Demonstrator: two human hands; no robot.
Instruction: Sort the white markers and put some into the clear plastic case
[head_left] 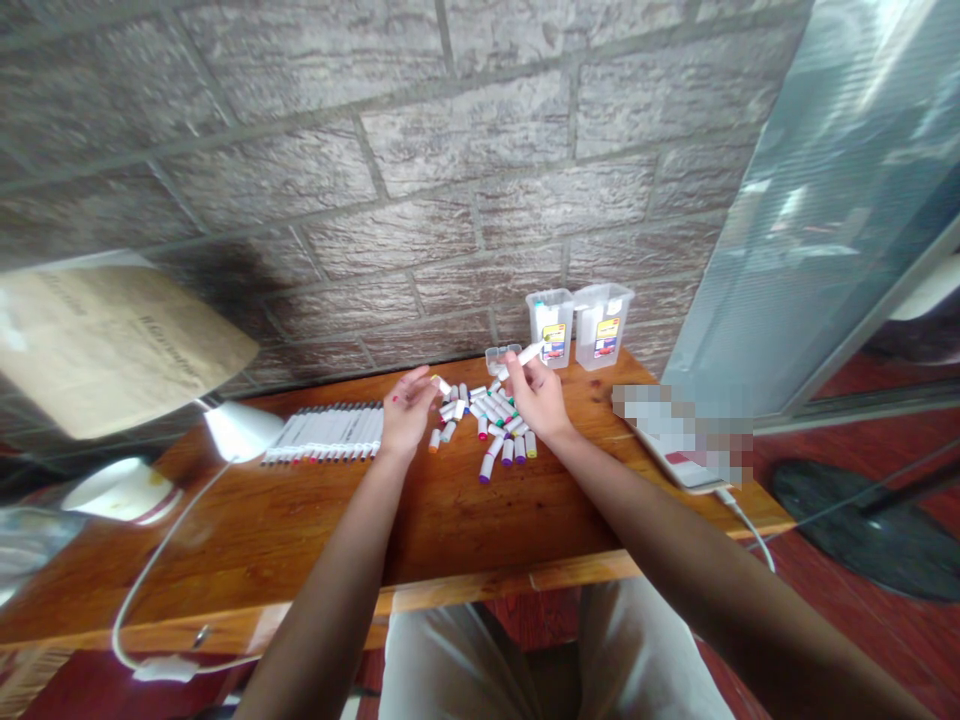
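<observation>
A heap of white marker pens with coloured caps lies on the wooden table between my hands. My right hand is closed round one white marker, held tilted above the heap. My left hand is palm up at the heap's left edge, with its fingers curled loosely and a marker at its fingertips. To its left, a tidy row of markers lies side by side.
Two clear plastic boxes with labels stand against the brick wall, a small clear cup before them. A white desk lamp and its cable sit at the left. A phone lies at the right on a cable.
</observation>
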